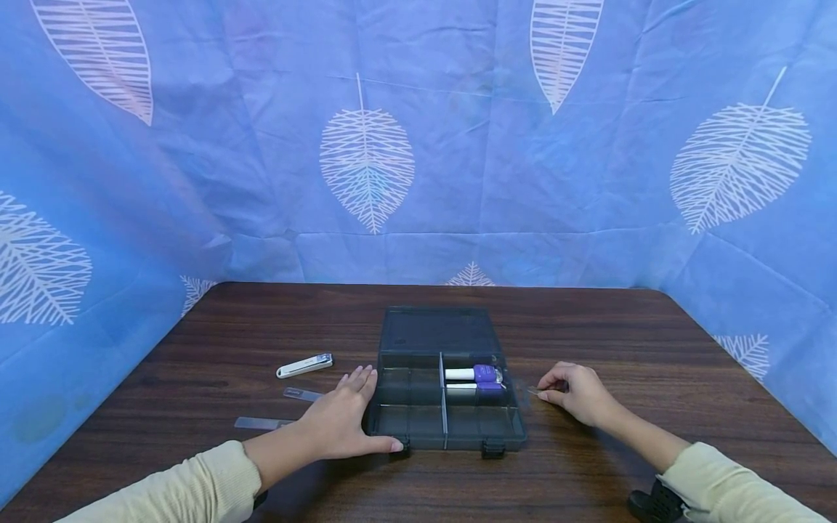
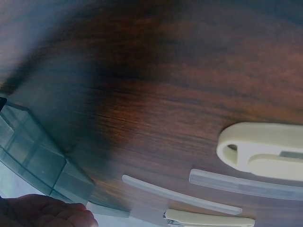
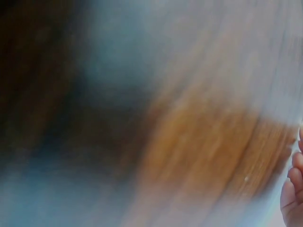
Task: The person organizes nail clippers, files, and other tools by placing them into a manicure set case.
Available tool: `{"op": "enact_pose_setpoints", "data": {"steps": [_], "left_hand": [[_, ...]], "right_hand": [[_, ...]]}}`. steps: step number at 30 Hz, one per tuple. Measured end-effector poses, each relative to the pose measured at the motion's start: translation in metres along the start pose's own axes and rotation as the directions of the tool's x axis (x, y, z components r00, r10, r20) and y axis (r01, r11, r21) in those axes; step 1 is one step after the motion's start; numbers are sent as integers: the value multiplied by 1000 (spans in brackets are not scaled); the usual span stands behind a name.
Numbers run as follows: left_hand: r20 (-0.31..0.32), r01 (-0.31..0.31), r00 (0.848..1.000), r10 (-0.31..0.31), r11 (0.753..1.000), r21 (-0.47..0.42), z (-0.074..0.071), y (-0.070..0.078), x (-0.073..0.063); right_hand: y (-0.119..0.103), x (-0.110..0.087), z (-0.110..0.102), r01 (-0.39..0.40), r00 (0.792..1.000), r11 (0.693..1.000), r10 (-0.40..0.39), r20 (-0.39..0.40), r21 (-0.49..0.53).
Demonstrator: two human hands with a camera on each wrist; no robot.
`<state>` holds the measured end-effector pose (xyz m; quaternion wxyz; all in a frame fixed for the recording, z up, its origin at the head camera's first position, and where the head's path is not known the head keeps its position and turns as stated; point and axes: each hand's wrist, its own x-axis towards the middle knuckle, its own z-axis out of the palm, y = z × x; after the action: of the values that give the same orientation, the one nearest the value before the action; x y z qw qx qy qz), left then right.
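Observation:
A dark see-through plastic organizer box [image 1: 408, 428] lies with its lid [image 1: 434, 330] folded back. Two purple nail polish bottles [image 1: 485, 373] with white caps lie side by side in a right-hand compartment. My left hand [image 1: 343, 414] rests against the box's left side, fingers straight, thumb on a front latch. Just right of the box, my right hand [image 1: 578, 392] pinches a thin clear piece [image 1: 532, 391] between thumb and fingertips; cannot tell what it is. Only fingertips [image 3: 296, 177] show in the right wrist view.
Left of the box lie a white nail clipper [image 1: 304, 365] and two flat translucent nail files [image 1: 258, 423]. The left wrist view shows a second cream clipper [image 2: 265, 151], hidden behind the forearm in the head view. Blue leaf-print cloth [image 1: 431, 181] hangs around the wooden table [image 1: 588, 319].

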<state>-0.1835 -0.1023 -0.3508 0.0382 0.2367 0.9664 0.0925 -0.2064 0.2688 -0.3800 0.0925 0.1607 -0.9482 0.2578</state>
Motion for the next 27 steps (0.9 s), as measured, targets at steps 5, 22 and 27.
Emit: {"op": "enact_pose_setpoints", "data": {"steps": [5, 22, 27], "left_hand": [[2, -1, 1000, 1, 1000, 2, 0, 1, 0], [11, -2, 1000, 2, 1000, 1, -1, 1, 1], [14, 3, 1000, -3, 1000, 3, -2, 2, 1]], "right_hand": [[0, 0, 0, 0, 1000, 1000, 0, -7, -4], [-3, 3, 1, -1, 1000, 999, 0, -19, -38], [-4, 3, 0, -1, 1000, 999, 1, -5, -44]]}}
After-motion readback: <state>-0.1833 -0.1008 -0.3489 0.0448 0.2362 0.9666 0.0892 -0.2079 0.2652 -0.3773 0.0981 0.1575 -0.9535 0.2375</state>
